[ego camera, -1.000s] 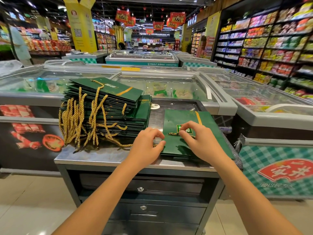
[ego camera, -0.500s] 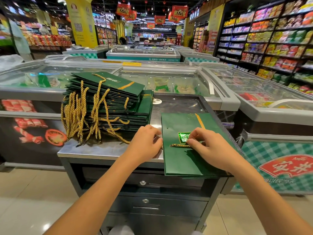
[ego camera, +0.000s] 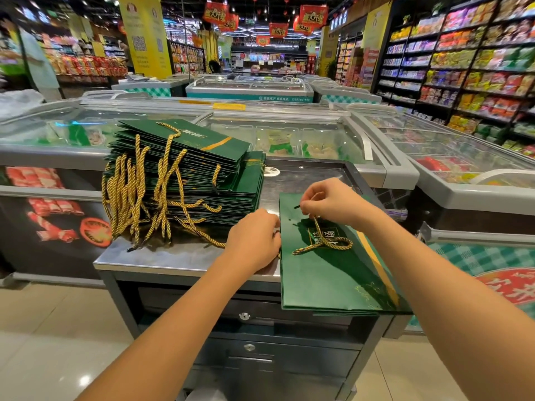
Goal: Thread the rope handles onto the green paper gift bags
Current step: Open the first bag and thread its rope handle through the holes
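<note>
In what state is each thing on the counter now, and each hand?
Bag: flat on the counter, near end overhanging the edge.
Rope: loose loop on the bag, one end raised.
Stack of bags: flat, piled, ropes hanging down.
Left hand: holds the bag's left edge.
Right hand: fingers pinch the rope's end.
Drawers: closed.

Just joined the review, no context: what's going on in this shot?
A person at a steel counter in a supermarket is threading a gold rope handle onto a flat green gift bag. The right hand pinches the rope near its dark tip, by the bag's top edge; the rest lies looped on the bag. The left hand grips the bag's left edge. A stack of bags with handles already hanging sits to the left.
</note>
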